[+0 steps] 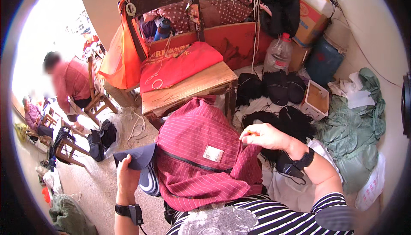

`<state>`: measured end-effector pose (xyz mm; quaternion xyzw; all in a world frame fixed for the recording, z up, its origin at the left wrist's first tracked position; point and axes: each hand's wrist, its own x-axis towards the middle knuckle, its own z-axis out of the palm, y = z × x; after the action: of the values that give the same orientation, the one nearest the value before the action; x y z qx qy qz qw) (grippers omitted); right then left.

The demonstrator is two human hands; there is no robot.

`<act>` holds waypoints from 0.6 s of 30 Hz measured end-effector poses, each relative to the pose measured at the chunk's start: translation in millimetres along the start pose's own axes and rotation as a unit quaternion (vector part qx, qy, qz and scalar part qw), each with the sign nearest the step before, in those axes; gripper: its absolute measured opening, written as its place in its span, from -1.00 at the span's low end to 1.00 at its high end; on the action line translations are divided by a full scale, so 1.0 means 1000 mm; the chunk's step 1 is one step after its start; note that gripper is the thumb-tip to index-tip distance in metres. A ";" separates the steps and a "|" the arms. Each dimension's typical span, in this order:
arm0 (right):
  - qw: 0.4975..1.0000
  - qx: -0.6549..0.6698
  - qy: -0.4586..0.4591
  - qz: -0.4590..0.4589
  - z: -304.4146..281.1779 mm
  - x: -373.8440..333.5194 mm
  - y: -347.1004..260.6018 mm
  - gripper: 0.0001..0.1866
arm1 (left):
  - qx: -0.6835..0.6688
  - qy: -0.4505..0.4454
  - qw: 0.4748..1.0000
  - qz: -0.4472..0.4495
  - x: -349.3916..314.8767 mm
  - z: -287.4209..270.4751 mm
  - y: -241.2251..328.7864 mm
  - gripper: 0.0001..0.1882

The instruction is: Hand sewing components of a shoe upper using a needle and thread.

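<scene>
Your hands were apart: left hand (126,177) clamped on a navy piece (139,156) at 8 o'clock; right hand (267,136) pinched at 4, contents unclear. Striped red cloth (192,147) lay at 6.

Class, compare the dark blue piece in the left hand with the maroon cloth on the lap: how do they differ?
The dark blue piece is plain; the maroon cloth has pale stripes.
The dark blue piece is small, the maroon cloth far larger.
The left hand holds the dark blue piece up; the maroon cloth lies draped and creased.
Both are in front of the person.
</scene>
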<state>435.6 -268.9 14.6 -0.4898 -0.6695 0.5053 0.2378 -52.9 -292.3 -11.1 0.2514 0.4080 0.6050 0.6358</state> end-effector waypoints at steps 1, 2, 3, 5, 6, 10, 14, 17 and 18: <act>1.000 0.023 -0.016 0.004 0.005 -0.002 -0.001 -0.68 | -0.023 -0.018 1.000 -0.003 -0.002 0.008 0.001 -0.75; 0.999 -0.013 -0.033 -0.021 0.010 -0.001 0.003 -0.67 | -0.016 -0.043 0.999 0.016 -0.004 0.013 0.000 -0.67; 0.994 -0.098 -0.051 -0.001 0.013 -0.001 -0.001 -0.67 | -0.015 -0.045 0.999 0.014 -0.005 0.028 0.002 -0.67; 0.995 -0.089 -0.031 -0.011 0.021 0.002 0.011 -0.66 | -0.011 -0.096 0.993 0.065 -0.005 0.068 0.003 -0.63; 0.996 -0.067 -0.048 0.021 0.020 0.007 0.007 -0.67 | -0.029 -0.120 0.991 0.057 -0.007 0.077 0.003 -0.57; 0.996 -0.054 -0.061 0.025 0.017 0.013 0.004 -0.69 | 0.003 -0.161 0.986 -0.033 -0.019 0.116 -0.013 -0.50; 0.995 0.035 -0.032 0.082 0.015 0.008 0.015 -0.71 | 0.279 -0.160 0.899 -0.297 -0.010 0.110 -0.020 -0.57; 0.992 0.090 -0.029 0.090 0.010 -0.002 0.036 -0.67 | 0.544 -0.321 0.740 -0.233 0.006 0.115 0.017 -0.63; 0.991 0.087 -0.030 0.097 0.010 -0.007 0.038 -0.62 | 0.576 -0.308 0.712 -0.258 0.016 0.105 0.030 -0.68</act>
<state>446.0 -279.6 -23.1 -0.5143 -0.5789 0.5971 0.2094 15.4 -254.0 66.1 0.6261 0.5079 -0.0461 0.5899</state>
